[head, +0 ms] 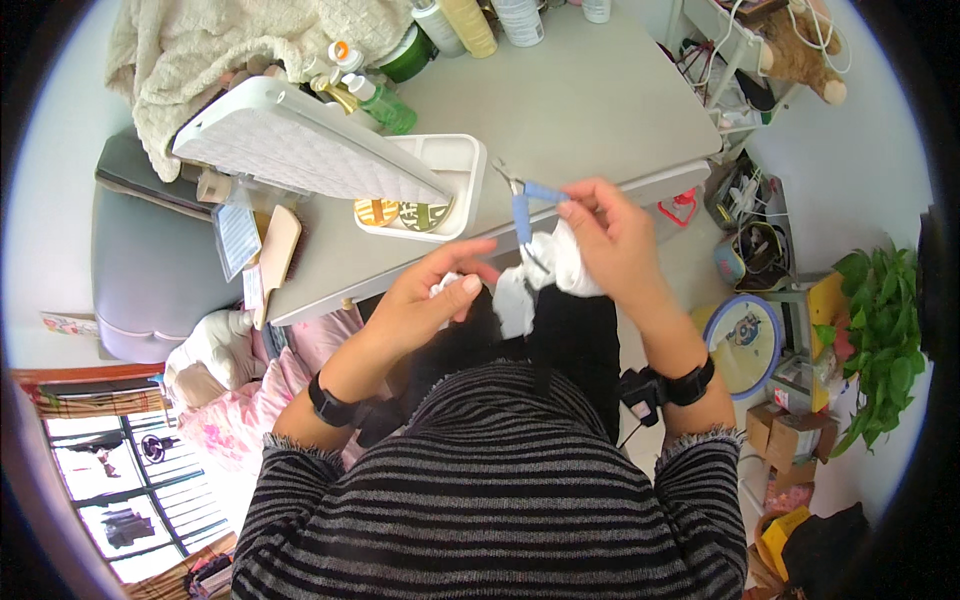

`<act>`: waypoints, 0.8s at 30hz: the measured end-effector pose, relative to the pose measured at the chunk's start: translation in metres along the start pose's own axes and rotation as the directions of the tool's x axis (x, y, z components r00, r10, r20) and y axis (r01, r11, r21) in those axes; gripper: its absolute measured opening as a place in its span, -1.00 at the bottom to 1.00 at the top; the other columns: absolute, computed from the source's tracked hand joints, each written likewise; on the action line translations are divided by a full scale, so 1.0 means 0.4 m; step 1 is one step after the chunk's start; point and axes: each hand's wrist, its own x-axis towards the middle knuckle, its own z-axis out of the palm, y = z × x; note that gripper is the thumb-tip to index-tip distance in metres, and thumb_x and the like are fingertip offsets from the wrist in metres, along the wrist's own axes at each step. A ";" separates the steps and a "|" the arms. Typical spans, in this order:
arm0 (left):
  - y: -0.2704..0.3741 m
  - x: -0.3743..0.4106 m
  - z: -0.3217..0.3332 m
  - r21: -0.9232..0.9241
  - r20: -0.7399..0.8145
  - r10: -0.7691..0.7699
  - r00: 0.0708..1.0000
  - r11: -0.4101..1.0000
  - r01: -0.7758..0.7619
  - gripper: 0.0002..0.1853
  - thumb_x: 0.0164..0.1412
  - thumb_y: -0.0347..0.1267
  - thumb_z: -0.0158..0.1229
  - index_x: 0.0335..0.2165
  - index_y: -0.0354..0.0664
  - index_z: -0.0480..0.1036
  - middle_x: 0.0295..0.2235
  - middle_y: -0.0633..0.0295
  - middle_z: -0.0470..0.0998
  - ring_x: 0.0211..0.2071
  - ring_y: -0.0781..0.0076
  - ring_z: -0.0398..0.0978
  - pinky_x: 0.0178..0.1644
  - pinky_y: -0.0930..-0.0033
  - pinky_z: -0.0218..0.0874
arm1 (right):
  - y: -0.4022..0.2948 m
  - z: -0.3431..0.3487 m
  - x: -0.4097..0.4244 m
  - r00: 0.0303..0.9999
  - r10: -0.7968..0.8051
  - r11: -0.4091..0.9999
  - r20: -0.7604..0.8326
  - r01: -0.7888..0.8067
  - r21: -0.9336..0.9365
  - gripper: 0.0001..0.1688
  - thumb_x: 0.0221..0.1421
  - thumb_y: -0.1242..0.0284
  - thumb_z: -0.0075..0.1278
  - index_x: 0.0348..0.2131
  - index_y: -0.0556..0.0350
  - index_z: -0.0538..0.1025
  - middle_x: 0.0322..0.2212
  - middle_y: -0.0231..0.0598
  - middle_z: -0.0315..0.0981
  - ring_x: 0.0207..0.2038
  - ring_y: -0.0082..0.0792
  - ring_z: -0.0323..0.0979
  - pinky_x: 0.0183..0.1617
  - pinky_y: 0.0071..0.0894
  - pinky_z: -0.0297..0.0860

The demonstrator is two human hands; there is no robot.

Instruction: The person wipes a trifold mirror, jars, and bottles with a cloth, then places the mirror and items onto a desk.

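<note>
My right hand (621, 247) pinches one blue-sleeved handle of a small pair of pliers (521, 216) between thumb and index finger. The pliers' metal jaws point up and away from me, over the table's front edge. Bunched under the same hand's palm is white tissue or thin cloth (574, 266), with a loose flap (514, 304) hanging above my lap. To the left, my left hand (424, 304) holds a small crumpled white piece (446, 283) between thumb and fingers. Its index finger reaches towards the hanging flap; whether they touch is unclear.
A white tray (476, 169) near the table edge holds two round patterned items (424, 215) and a white quilted panel (300, 142). A hairbrush (277, 247) overhangs the edge at left. Bottles (390, 105) stand behind. An open drawer (667, 184) juts out at right.
</note>
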 end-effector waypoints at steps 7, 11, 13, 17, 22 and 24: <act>-0.035 -0.042 -0.063 0.013 -0.166 -0.127 0.978 0.991 0.131 -0.60 0.25 -0.29 -0.01 0.02 -0.23 0.32 -0.29 0.22 0.49 -0.53 0.68 0.23 -0.41 0.65 0.10 | -0.024 0.046 0.216 0.992 0.006 0.993 0.122 0.009 -0.120 -0.78 -0.03 0.40 0.11 -0.39 0.20 0.57 -0.58 -0.21 0.48 -0.55 -0.39 0.42 -0.44 -0.42 0.33; -0.062 -0.060 -0.099 -0.017 -0.223 -0.135 0.965 0.991 0.135 -0.61 0.25 -0.29 0.00 -0.01 -0.26 0.35 -0.31 0.22 0.50 -0.54 0.67 0.24 -0.42 0.64 0.09 | 0.014 0.154 0.320 0.923 0.193 0.981 0.332 -0.184 -0.058 -0.77 -0.07 0.34 0.14 -0.41 0.10 0.61 -0.57 -0.20 0.52 -0.50 -0.34 0.47 -0.36 -0.36 0.37; -0.069 -0.067 -0.114 -0.024 -0.241 -0.144 0.960 0.990 0.142 -0.61 0.25 -0.29 0.00 -0.02 -0.27 0.35 -0.32 0.22 0.50 -0.54 0.67 0.25 -0.42 0.65 0.09 | 0.031 0.198 0.349 0.897 0.199 0.974 0.395 -0.138 -0.178 -0.78 -0.07 0.33 0.14 -0.43 0.09 0.61 -0.55 -0.17 0.53 -0.48 -0.30 0.48 -0.34 -0.32 0.38; -0.072 -0.069 -0.139 -0.048 -0.246 -0.178 0.953 0.984 0.171 -0.63 0.25 -0.29 0.01 -0.02 -0.23 0.36 -0.30 0.27 0.51 -0.51 0.68 0.26 -0.40 0.65 0.13 | 0.031 0.245 0.361 0.877 0.169 0.932 0.449 0.007 -0.364 -0.80 -0.06 0.33 0.13 -0.46 0.08 0.61 -0.53 -0.12 0.54 -0.46 -0.20 0.49 -0.31 -0.27 0.38; -0.077 -0.060 -0.149 -0.067 -0.259 -0.183 0.949 0.983 0.171 -0.61 0.24 -0.27 0.01 -0.04 -0.27 0.36 -0.32 0.22 0.50 -0.53 0.66 0.26 -0.43 0.64 0.10 | 0.032 0.256 0.335 0.892 0.031 0.830 0.452 0.229 -0.509 -0.78 -0.03 0.34 0.07 -0.42 0.10 0.59 -0.42 -0.07 0.48 -0.33 -0.06 0.45 -0.24 -0.17 0.36; -0.081 -0.053 -0.152 -0.072 -0.249 -0.189 0.950 0.982 0.176 -0.61 0.24 -0.27 0.02 -0.04 -0.27 0.36 -0.32 0.22 0.50 -0.53 0.66 0.26 -0.43 0.64 0.10 | 0.015 0.253 0.326 0.880 0.071 0.802 0.470 0.230 -0.552 -0.78 -0.03 0.33 0.07 -0.42 0.09 0.60 -0.39 -0.05 0.45 -0.30 -0.03 0.43 -0.21 -0.13 0.35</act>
